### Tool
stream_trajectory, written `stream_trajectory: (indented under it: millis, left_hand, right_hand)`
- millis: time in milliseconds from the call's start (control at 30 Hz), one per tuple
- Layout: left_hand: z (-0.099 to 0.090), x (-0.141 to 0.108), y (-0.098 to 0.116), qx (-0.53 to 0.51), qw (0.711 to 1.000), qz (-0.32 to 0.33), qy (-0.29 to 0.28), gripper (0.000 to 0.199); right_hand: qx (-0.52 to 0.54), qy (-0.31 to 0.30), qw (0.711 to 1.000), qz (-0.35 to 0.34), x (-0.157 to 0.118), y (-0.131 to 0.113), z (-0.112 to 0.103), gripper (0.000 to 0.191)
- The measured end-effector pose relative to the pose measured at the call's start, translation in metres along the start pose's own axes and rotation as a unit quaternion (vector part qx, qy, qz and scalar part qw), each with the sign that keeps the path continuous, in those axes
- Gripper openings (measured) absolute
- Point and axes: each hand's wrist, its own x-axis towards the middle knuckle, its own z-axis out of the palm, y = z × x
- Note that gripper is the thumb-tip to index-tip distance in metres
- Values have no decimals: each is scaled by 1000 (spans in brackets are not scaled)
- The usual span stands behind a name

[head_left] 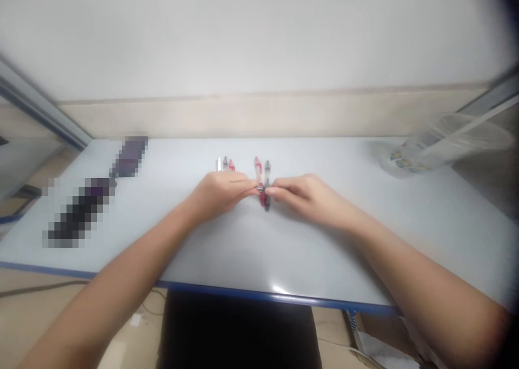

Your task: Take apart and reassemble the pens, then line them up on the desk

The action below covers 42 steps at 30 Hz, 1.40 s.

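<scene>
My left hand (pixel 223 193) is closed in a pinch at the middle of the table, its fingertips on a small dark-and-silver, pen-like piece (pixel 261 189). Opposite it, my right hand (pixel 304 196) pinches at the other end of this piece; the fingers hide most of it. Just below and behind the fingertips lie a red pen (pixel 258 165) and a black pen (pixel 267 169), side by side, pointing away from me. Beyond my left hand, the upper ends of a silver pen (pixel 219 164), a dark pen (pixel 225 163) and another red pen (pixel 231 164) show; the hand covers their lower parts.
Two blurred-out dark objects, one farther back (pixel 130 155) and one nearer (pixel 83 209), lie on the left of the white table (pixel 227 255). A clear plastic container (pixel 430 142) lies tipped at the right. A wall (pixel 259 114) runs along the back.
</scene>
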Motion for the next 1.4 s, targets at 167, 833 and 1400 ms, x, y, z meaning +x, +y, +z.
stream_trajectory:
  millis: [167, 833, 1400]
  left_hand:
    - [-2, 2, -2, -8, 999, 1, 42, 38]
    - [-2, 11, -5, -541, 798, -240, 114, 25]
    - [6, 7, -16, -15, 931, -359, -68, 21]
  right_hand:
    - [45, 5, 998, 47, 0, -5, 3, 51]
    - [48, -25, 998, 30, 32, -26, -12, 38]
    - [254, 158, 953, 34, 84, 9, 13, 33]
